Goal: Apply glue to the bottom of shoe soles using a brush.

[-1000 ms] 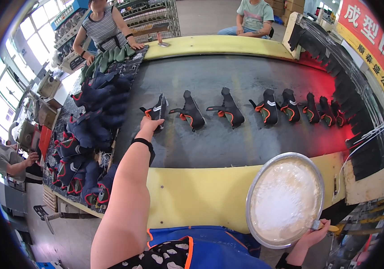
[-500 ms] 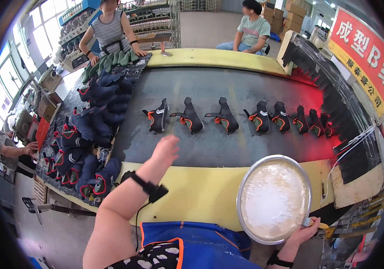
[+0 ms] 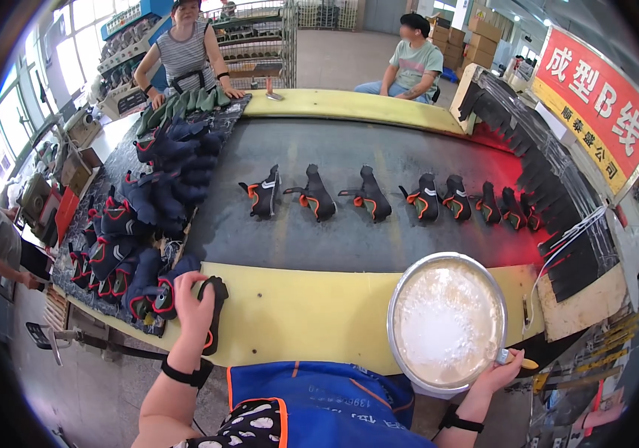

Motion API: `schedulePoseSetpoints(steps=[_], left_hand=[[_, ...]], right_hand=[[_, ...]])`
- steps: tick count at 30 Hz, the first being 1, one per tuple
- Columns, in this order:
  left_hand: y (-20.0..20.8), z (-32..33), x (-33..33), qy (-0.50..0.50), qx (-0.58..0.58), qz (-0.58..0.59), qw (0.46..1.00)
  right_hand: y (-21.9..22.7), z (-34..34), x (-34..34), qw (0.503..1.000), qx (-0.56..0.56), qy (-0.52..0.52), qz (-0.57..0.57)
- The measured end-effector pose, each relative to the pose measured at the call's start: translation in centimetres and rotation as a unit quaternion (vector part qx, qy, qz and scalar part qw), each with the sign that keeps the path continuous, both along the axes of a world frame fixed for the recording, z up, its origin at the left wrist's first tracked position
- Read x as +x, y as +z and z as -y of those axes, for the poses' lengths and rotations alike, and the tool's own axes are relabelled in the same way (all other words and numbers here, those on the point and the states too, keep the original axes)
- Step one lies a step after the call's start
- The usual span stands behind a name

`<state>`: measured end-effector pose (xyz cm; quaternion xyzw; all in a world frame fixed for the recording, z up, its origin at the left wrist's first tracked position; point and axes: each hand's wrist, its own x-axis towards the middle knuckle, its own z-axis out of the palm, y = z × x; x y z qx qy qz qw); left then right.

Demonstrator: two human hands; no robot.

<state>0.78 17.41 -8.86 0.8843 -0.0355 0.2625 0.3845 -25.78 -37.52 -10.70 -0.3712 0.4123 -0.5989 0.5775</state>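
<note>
My left hand [image 3: 194, 302] is at the left end of the yellow board, its fingers curled round a black shoe upper [image 3: 216, 317] with orange trim. Beside it lies a heap of dark navy shoe uppers [image 3: 162, 194] with red edging. In my right hand [image 3: 497, 373] is a brush [image 3: 529, 364] with a yellow handle, at the lower right rim of a round metal basin [image 3: 392, 328]. White and cream-coloured stuff [image 3: 446, 325] fills the basin. Beyond the board, a row of black and orange shoe uppers [image 3: 315, 196] lies on the dark belt [image 3: 259, 250].
The yellow board [image 3: 312, 306] edges the belt nearest me. At the right, the belt runs under a strip curtain [image 3: 513, 149] lit red. Two people [image 3: 185, 56] are across the belt; one stands by green pieces [image 3: 185, 104], one sits. Another person [image 3: 2, 239] is at the far left.
My left hand has come down and left from above the belt onto the black shoe upper at the board. My right hand still holds the brush at the basin. The belt's uppers have shifted slightly in view.
</note>
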Motion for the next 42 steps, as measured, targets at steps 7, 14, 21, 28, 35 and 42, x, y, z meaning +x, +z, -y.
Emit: schedulePoseSetpoints(steps=[7,14,21,28,35,42], left_hand=[[-3.1,-4.8,-1.2,0.053,-0.071,-0.248,0.965],[-5.7,-4.0,-0.6,0.024,-0.051,-0.197,0.979],[-3.7,0.0,-0.5,-0.031,0.015,-0.215,0.976],[-3.3,0.4,-0.1,-0.031,0.007,-0.202,0.979],[-3.8,0.0,-0.2,-0.032,-0.008,-0.222,0.975],[-3.2,0.2,-0.4,-0.031,-0.011,-0.228,0.973]], right_hand=[[-0.4,0.8,-0.9,0.998,-0.002,0.066,-0.018],[1.7,-1.5,0.7,1.0,0.001,0.013,-0.012],[1.5,-1.4,1.1,1.0,0.003,-0.002,-0.014],[-0.3,0.3,0.3,1.0,0.012,0.022,0.013],[0.0,-0.1,0.2,1.0,0.017,-0.008,-0.02],[-0.7,0.4,-0.6,0.999,0.0,0.029,0.019]])
